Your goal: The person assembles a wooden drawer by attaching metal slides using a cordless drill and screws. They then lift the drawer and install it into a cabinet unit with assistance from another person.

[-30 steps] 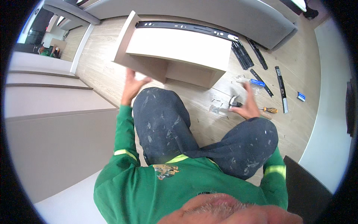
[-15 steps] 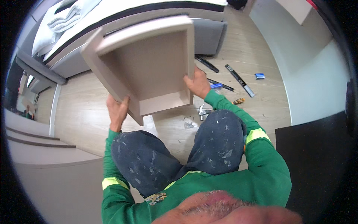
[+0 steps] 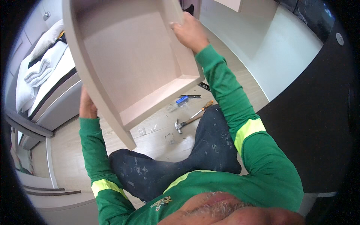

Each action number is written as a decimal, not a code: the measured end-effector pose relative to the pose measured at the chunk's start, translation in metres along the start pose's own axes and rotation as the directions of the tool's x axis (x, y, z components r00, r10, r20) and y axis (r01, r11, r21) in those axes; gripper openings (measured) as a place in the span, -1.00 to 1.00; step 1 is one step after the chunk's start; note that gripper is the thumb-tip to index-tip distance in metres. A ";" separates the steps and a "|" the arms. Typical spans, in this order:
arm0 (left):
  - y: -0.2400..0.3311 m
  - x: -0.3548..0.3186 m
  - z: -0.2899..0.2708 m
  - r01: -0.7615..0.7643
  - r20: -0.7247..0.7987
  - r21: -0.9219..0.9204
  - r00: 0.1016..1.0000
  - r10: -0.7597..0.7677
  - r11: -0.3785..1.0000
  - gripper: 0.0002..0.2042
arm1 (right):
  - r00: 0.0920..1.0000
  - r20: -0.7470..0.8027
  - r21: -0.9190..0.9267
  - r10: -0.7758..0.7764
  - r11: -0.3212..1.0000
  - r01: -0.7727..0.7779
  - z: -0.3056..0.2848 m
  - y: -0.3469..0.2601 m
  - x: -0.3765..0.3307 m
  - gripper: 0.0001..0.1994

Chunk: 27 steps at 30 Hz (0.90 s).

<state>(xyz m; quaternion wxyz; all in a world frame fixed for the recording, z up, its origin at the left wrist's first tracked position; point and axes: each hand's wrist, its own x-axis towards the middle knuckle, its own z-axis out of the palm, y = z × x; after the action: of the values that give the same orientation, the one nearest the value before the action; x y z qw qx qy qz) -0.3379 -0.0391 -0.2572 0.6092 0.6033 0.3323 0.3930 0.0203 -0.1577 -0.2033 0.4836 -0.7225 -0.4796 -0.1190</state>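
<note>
Between my two hands a light beige drawer [image 3: 127,56] is held up off the floor, tilted, with its hollow inside turned toward me. My left hand [image 3: 87,105] grips the long front panel on the drawer's left; part of its fingers is hidden behind that panel. My right hand [image 3: 190,33] wraps over the opposite side wall near the top. Below the drawer, a claw hammer [image 3: 179,126] with a wooden handle lies on the floor beside an orange-and-black screwdriver [image 3: 207,105].
A blue item [image 3: 182,99], small clear plastic bags [image 3: 141,131] and black metal drawer rails [image 3: 204,86] lie about on the floor. Left stands a bed [image 3: 62,93] with white bedding. A black panel [image 3: 307,127] is close at my right, beside a pale wall [image 3: 258,48].
The drawer has come up closer and tilted further, with my right hand raised higher and my left hand shifted left. My view has turned to the right.
</note>
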 end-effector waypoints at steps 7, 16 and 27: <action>-0.054 -0.011 0.001 0.064 -0.058 0.025 0.996 -0.063 0.998 0.00 | 0.983 0.170 -0.167 -0.067 0.981 0.096 0.008 -0.032 0.004 -0.64; -0.115 0.009 0.006 0.299 -0.131 0.033 0.947 -0.292 0.954 0.01 | 0.919 0.354 -0.190 -0.173 0.949 0.251 0.001 -0.059 0.006 -0.59; -0.067 -0.068 0.015 0.602 -0.239 -0.050 0.767 -0.595 0.797 0.02 | 0.557 0.790 0.180 -0.256 0.965 0.189 -0.111 -0.154 0.130 -0.19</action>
<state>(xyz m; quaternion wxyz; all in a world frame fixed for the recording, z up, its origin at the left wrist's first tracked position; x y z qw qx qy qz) -0.3516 -0.1034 -0.3275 0.6483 0.4221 0.5846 0.2444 -0.0052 -0.1612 0.0252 0.2208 -0.6123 -0.7377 0.1792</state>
